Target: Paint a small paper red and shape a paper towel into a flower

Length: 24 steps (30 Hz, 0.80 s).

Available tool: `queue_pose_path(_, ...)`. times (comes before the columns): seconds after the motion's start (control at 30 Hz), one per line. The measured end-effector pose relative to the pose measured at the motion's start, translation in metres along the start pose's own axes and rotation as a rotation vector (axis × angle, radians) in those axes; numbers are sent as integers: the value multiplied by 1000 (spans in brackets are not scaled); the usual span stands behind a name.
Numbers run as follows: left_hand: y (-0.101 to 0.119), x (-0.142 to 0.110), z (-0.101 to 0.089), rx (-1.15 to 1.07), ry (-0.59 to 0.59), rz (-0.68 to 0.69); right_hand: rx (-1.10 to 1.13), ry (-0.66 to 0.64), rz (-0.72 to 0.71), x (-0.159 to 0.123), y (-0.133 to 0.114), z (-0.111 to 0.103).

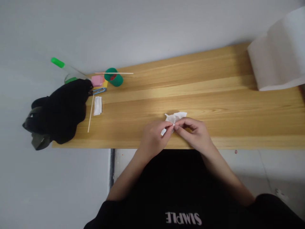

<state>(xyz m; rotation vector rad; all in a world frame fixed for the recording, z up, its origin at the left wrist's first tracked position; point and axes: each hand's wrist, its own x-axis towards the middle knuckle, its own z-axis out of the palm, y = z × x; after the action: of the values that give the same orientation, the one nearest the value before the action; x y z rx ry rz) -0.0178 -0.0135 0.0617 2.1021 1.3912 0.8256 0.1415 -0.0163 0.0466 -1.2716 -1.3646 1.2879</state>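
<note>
A crumpled white tissue is gathered at its middle between my two hands, just above the table's near edge. My left hand pinches it from the left with thumb and forefinger. From the right, my right hand pinches the same spot, its fingertips meeting those of the left. The loose corners of the tissue fan out away from me and to the left. Its pinched centre is partly hidden by the fingertips.
On the wooden table, a black cloth bundle, folded tissue, thin stick, blue-handled snips and pink sticky notes lie left. Another stick crosses a green cup. A large white paper roll stands far right.
</note>
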Motion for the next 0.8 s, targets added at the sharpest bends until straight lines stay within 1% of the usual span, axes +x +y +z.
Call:
queue_pose_path(0.23,-2,0,-1,-25,19,-75,12,8,20,0,4,1)
queue_pose_path(0.37,-6,0,-2,-57,49,-105,1,36,56,-2,10,-2)
queue_pose_path(0.57,-12,-1,-2,-98,38,-157,-18,42,104,-7,18,-8)
queue_pose_path(0.7,-11,0,-1,-110,11,-127,-17,43,104,-8,18,-8)
queue_pose_path(0.8,-6,1,-1,-85,-42,-16,-8,28,94,-8,16,-7)
